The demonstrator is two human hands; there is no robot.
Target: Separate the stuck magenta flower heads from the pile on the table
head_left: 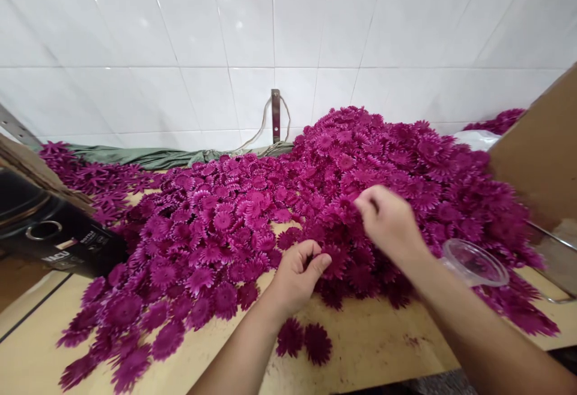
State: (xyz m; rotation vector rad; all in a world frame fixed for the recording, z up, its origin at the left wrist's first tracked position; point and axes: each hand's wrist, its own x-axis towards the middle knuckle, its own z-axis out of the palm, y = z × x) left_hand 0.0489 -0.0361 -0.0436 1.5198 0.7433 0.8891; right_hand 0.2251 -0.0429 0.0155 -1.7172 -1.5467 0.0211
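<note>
Hands (390, 220) among magenta flowers (225, 220); clear tub (462, 272) beside right forearm (451, 311), cardboard (541, 154) beyond.

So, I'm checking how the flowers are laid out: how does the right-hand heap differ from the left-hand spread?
The right-hand heap is piled high, while the left-hand spread lies lower and flatter. The heap mostly hides the tabletop beneath it; the spread thins out in places, baring tabletop between flowers. Both consist of magenta flower heads.
</note>
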